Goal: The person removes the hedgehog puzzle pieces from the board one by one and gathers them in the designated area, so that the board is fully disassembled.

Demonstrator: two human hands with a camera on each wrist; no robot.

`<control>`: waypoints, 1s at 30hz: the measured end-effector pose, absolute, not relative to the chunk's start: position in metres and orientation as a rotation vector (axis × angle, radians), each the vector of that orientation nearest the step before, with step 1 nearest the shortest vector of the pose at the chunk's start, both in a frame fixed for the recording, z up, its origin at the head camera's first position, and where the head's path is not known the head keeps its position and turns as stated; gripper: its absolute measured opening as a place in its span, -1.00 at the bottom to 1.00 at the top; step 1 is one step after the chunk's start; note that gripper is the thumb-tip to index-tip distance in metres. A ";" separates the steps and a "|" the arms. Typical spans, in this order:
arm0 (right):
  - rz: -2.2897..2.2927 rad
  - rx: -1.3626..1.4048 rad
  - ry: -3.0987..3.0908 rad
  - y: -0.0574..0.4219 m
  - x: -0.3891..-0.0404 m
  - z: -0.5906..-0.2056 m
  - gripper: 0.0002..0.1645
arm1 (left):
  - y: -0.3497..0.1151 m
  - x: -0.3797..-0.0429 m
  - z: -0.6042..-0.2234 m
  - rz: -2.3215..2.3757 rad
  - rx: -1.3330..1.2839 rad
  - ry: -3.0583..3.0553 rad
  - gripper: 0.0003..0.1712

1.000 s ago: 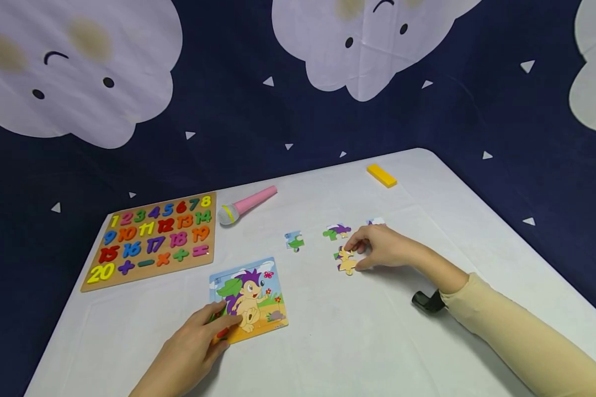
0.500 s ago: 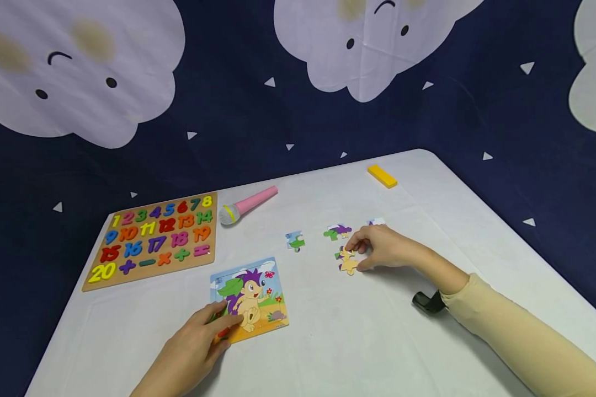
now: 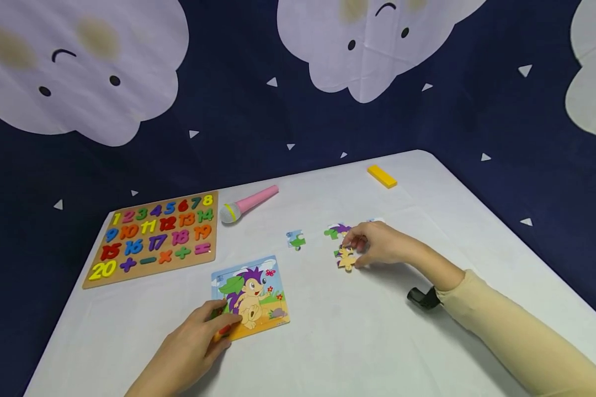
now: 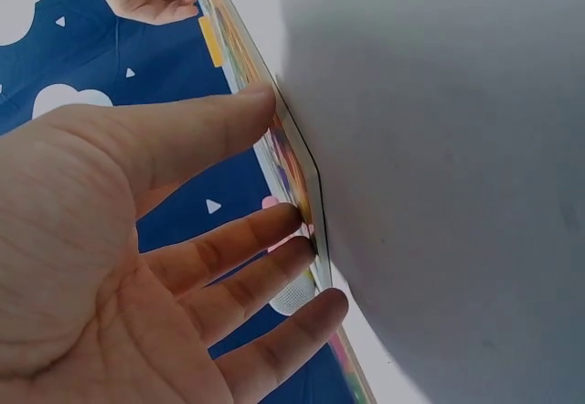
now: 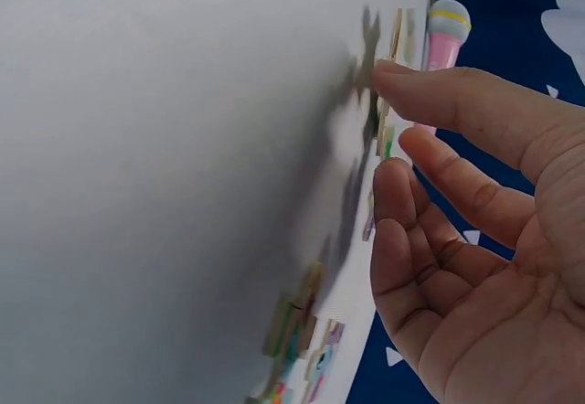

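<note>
Honestly, the right hand has thumb and finger pinched on the tan hedgehog jigsaw piece, right of the hedgehog puzzle board. I'd grip just its edges, and let the left hand, fingers spread, steady the board.

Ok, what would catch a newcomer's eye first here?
Probably the big white clouds on the dark backdrop behind the table, then the bright number board at its left. The left hand rests on a hedgehog picture; farther right, the right hand pinches a puzzle piece.
</note>
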State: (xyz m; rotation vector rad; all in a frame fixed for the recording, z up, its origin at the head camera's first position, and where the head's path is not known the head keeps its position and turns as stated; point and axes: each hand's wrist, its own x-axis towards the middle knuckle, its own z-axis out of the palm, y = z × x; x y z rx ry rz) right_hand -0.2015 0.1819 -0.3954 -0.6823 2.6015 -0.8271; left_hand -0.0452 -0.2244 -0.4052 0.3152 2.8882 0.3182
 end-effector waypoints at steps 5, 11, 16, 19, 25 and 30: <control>-0.818 -0.652 2.592 0.184 -0.201 -0.400 -0.55 | -0.225 -0.045 -0.406 0.318 0.315 2.872 -0.52; -0.838 -0.664 2.601 0.185 -0.202 -0.403 -0.57 | -0.227 -0.045 -0.406 0.331 0.321 2.877 -0.54; -0.833 -0.648 2.609 0.184 -0.202 -0.403 -0.59 | -0.229 -0.048 -0.406 0.353 0.307 2.874 -0.55; -0.833 -0.646 2.614 0.184 -0.201 -0.403 -0.61 | -0.230 -0.048 -0.406 0.354 0.305 2.876 -0.55; -0.831 -0.685 2.616 0.186 -0.201 -0.402 -0.60 | -0.230 -0.049 -0.405 0.363 0.309 2.879 -0.57; -0.803 -0.688 2.639 0.182 -0.201 -0.396 -0.52 | -0.235 -0.053 -0.401 0.356 0.303 2.911 -0.50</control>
